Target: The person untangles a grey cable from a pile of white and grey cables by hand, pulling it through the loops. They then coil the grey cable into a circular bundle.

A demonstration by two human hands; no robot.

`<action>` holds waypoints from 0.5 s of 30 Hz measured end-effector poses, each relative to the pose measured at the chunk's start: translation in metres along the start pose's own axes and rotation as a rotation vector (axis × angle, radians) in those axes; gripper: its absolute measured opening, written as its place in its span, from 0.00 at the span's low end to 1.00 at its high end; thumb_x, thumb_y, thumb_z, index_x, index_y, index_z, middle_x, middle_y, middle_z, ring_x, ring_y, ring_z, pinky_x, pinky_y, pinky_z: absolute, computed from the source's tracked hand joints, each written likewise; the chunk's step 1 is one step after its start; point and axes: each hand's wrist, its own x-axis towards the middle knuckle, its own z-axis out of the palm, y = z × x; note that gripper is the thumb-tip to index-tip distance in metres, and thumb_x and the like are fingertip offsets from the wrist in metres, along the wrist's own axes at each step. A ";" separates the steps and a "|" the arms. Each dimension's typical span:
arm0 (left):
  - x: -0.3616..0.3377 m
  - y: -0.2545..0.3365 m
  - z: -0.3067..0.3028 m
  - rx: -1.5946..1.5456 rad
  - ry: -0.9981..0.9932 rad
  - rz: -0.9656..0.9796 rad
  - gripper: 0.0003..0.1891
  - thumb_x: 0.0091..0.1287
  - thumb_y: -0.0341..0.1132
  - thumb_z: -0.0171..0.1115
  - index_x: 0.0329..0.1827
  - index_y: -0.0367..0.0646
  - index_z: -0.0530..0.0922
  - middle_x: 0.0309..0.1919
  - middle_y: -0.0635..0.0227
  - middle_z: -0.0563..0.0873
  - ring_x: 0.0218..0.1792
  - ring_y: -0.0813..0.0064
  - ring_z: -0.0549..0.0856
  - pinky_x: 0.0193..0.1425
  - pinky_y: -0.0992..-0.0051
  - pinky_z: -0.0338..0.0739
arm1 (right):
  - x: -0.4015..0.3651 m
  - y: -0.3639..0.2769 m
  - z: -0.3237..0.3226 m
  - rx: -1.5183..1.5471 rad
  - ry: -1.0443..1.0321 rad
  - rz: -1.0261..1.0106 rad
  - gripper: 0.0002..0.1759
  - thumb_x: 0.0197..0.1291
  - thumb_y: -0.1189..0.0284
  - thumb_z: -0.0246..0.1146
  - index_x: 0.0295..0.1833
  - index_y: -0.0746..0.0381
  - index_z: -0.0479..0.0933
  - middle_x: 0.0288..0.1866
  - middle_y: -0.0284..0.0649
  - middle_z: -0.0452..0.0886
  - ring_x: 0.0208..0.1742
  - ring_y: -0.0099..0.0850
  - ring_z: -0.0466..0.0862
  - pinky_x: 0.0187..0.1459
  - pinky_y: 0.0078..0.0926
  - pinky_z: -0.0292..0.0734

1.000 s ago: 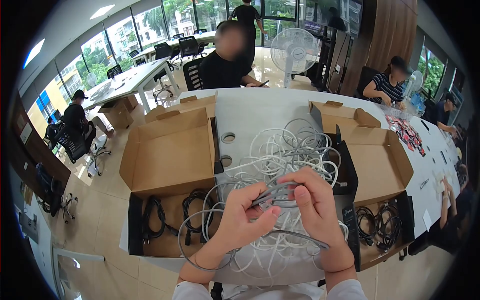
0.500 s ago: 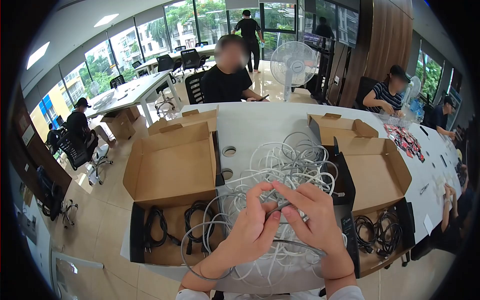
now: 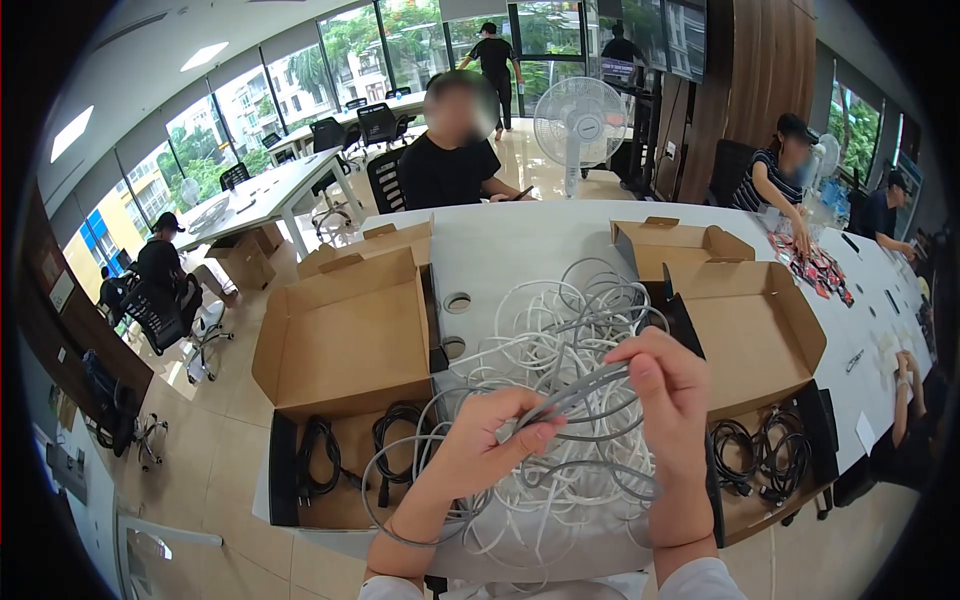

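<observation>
A gray cable [image 3: 580, 388] is stretched in a few strands between my two hands, over a tangled pile of white and gray cables [image 3: 545, 340]. My left hand [image 3: 495, 440] is closed around the strands at their lower left, thumb pressed on top. Up and to the right, my right hand [image 3: 665, 385] pinches the same cable between thumb and fingers. Loops of it hang by my left wrist and below my right hand. What lies inside the right-hand fingers is partly hidden.
Open cardboard boxes stand on both sides: the left box [image 3: 345, 325] and the right box [image 3: 750, 320] hold coiled black cables. A person [image 3: 450, 150] sits across the white table [image 3: 520, 225], near a fan [image 3: 580, 125]. Another person reaches over red packets [image 3: 815, 268] at the right.
My hands were close together over the cable; now they are apart, the right one moved right and up, with the gray strands drawn out between them. The person at right now reaches into the packets.
</observation>
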 end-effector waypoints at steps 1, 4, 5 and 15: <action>-0.001 -0.004 -0.001 -0.085 -0.012 0.040 0.16 0.68 0.37 0.58 0.53 0.36 0.72 0.24 0.70 0.79 0.28 0.80 0.77 0.40 0.78 0.72 | -0.001 0.001 0.000 0.078 0.046 0.056 0.10 0.66 0.73 0.57 0.41 0.68 0.80 0.24 0.28 0.69 0.23 0.15 0.60 0.24 0.16 0.52; -0.001 -0.010 0.001 -0.355 -0.056 0.144 0.17 0.70 0.45 0.55 0.46 0.38 0.72 0.24 0.72 0.78 0.27 0.82 0.76 0.44 0.78 0.72 | -0.004 0.005 0.003 0.229 0.115 0.130 0.15 0.69 0.68 0.54 0.43 0.69 0.79 0.24 0.26 0.69 0.23 0.13 0.59 0.24 0.14 0.51; 0.001 -0.007 0.004 -0.451 -0.069 0.170 0.19 0.70 0.48 0.54 0.44 0.38 0.71 0.24 0.72 0.78 0.27 0.82 0.75 0.45 0.77 0.72 | -0.005 0.007 0.004 0.264 0.120 0.145 0.15 0.69 0.67 0.54 0.43 0.69 0.79 0.23 0.26 0.69 0.22 0.13 0.58 0.24 0.14 0.50; -0.005 -0.011 -0.002 -1.043 -0.045 0.089 0.20 0.73 0.50 0.47 0.35 0.40 0.67 0.16 0.81 0.55 0.17 0.83 0.53 0.28 0.77 0.56 | -0.007 0.020 0.022 0.624 0.013 0.407 0.16 0.71 0.66 0.52 0.50 0.68 0.75 0.22 0.26 0.67 0.21 0.13 0.60 0.23 0.14 0.54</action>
